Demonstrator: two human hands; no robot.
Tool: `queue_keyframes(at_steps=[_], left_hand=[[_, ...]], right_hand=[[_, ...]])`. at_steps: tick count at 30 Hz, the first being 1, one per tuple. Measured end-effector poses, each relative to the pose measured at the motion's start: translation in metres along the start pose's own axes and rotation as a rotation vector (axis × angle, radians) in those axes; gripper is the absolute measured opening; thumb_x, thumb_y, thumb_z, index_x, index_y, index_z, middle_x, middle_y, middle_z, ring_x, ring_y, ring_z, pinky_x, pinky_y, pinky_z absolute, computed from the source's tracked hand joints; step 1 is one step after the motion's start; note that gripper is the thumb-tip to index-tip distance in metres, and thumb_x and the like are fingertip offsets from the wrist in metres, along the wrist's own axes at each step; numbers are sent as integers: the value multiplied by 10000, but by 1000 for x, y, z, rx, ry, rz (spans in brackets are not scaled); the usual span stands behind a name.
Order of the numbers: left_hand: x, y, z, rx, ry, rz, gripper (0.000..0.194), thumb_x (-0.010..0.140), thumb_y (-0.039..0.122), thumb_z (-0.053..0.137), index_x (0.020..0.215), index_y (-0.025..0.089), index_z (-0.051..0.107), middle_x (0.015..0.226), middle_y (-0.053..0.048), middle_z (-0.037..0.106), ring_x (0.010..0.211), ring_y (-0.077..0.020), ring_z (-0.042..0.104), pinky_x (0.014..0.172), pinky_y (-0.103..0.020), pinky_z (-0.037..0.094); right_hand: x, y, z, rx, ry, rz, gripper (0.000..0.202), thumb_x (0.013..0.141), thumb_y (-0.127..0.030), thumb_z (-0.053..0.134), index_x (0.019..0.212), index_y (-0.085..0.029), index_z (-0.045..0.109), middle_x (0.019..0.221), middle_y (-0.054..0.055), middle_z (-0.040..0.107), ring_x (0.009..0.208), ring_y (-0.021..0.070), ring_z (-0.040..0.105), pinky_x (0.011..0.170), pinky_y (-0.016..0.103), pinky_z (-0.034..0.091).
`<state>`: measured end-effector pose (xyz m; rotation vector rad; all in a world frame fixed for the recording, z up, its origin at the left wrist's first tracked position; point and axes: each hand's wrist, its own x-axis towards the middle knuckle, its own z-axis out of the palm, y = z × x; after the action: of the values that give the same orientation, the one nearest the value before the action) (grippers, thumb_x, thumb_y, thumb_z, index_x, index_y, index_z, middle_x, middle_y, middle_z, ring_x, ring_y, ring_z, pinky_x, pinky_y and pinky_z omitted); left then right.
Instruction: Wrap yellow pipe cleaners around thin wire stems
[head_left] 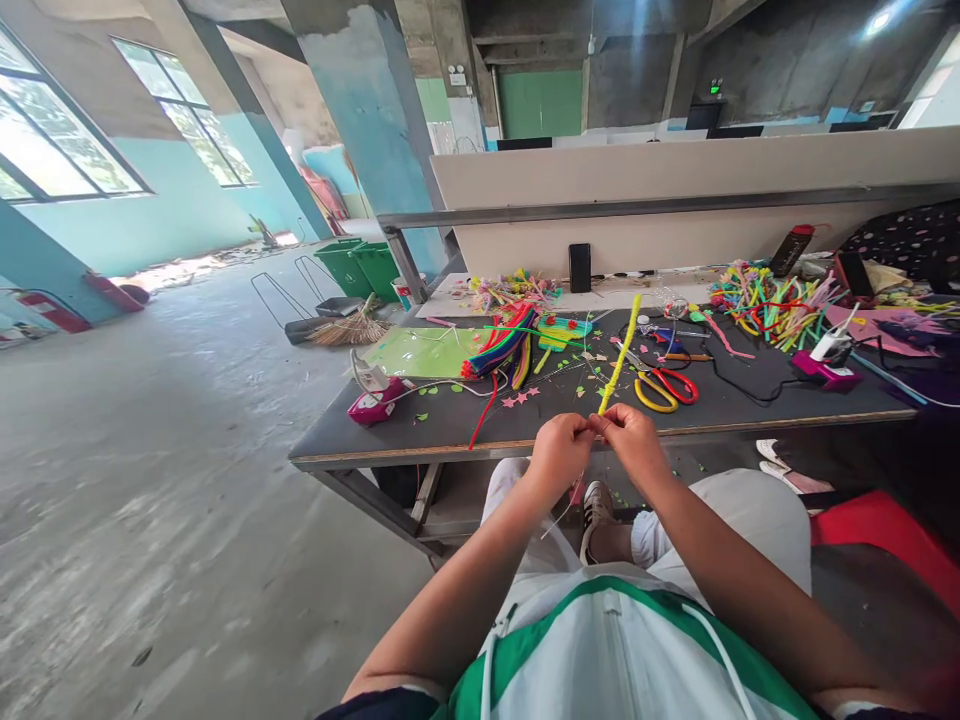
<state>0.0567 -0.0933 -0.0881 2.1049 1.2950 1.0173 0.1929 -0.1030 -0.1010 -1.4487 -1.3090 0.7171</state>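
A yellow pipe cleaner [619,365] rises from between my fingertips, tilted up and to the right over the table edge. My right hand [632,437] pinches its lower end. My left hand [561,452] is closed beside it, its fingertips meeting those of the right; how much of the stem it grips is hidden. Just right of the yellow stem lie scissors [666,388] with one red and one yellow handle loop. To the left, a bundle of multicoloured pipe cleaners [508,340] rests on the table, and a single red one [484,412] hangs toward the front edge.
The dark table [450,430] carries pink star cut-outs [519,398], a magenta power strip [377,402] at left and another strip [825,372] at right. Behind stand a phone [580,268], a pile of coloured stems [772,305] and a dark bottle [792,250]. Another person's feet [791,470] show at right.
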Motion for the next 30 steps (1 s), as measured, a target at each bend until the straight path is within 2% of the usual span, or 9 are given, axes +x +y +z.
queue_keyframes(at_steps=[5,8,11,17,21,26,28,30], left_hand=[[2,-3,-8,-585,-272,-251,227,733,350,631,686,132,592,514,53,422,468,-58,320,473,-218,212],[1,-3,-13,-871,-370,-353,309,665,395,708,655,134,545,485,66,385,424,-37,262,439,-217,134],[-1,-4,-16,-1043,-437,-404,353,624,387,758,621,127,519,489,63,379,409,-22,247,428,-211,103],[-7,-9,-19,-1240,-558,-416,319,666,352,750,676,103,551,537,49,389,429,-14,225,423,-197,110],[-13,-11,-23,-1295,-606,-378,302,674,336,748,699,100,561,570,34,427,440,-15,248,424,-189,151],[-21,-7,-25,-1261,-524,-381,308,672,360,748,729,106,583,556,36,437,434,-27,309,415,-179,217],[-24,-3,-25,-1279,-490,-407,305,669,350,750,726,107,575,577,30,449,440,-25,321,411,-176,212],[-27,3,-26,-1321,-503,-433,308,662,333,755,708,104,555,590,30,439,443,-15,297,407,-172,178]], right_hand=[[-2,0,-4,175,-78,39,302,731,-468,646,647,-180,611,552,-20,549,529,126,456,523,261,343],[-4,-6,-4,339,-118,70,287,702,-432,689,616,-173,599,532,-29,537,520,111,433,529,257,329],[-7,-13,-2,518,-168,108,259,673,-374,724,584,-171,589,526,-36,533,515,97,420,530,250,314],[-13,-21,1,774,-249,131,201,657,-303,752,588,-173,615,563,-31,553,545,96,451,557,245,346],[-18,-27,3,795,-266,140,164,667,-292,744,616,-175,640,606,-15,590,570,100,482,579,245,370],[-24,-30,6,744,-222,123,169,665,-309,731,604,-189,631,588,-11,581,571,116,485,598,263,399],[-25,-31,6,756,-229,84,166,685,-314,716,613,-190,633,592,-8,581,582,121,494,619,271,411],[-27,-31,6,789,-262,37,161,707,-318,705,632,-193,638,609,-5,576,589,122,494,622,274,412]])
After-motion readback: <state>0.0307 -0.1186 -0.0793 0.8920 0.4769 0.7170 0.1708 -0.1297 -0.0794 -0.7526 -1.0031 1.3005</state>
